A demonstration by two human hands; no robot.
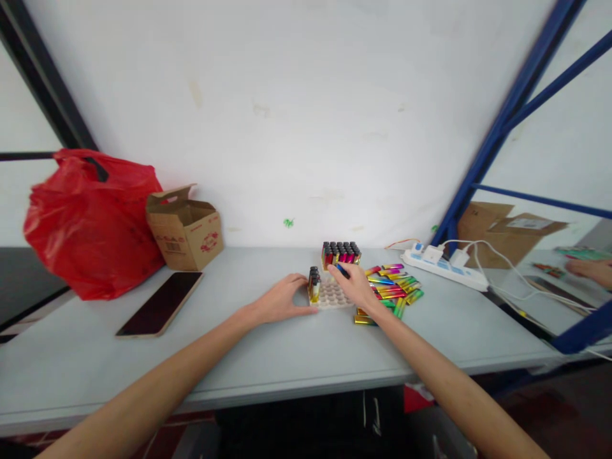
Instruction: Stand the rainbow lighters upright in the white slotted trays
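Note:
A pale tray with rows of holes (pixel 332 294) lies on the table. Several black-topped lighters (pixel 314 285) stand upright along its left side. My left hand (pixel 282 299) rests at that left edge, thumb and fingers spread, steadying the tray's side. Over the tray, my right hand (pixel 356 287) is closed in a pinch on a lighter (pixel 341 270), of which only a dark blue part shows. Directly behind stands a tight block of upright lighters (pixel 341 254) with black tops. To the right lies a loose heap of shiny coloured lighters (pixel 394 292), partly hidden by my right hand.
On the left are a red plastic bag (pixel 95 223), an open cardboard box (pixel 189 233) and a phone (pixel 161 304). A power strip (pixel 447 268) with plugs and cables lies at right, near a blue metal frame (pixel 507 127). Another person's hand (pixel 590 271) shows beyond it.

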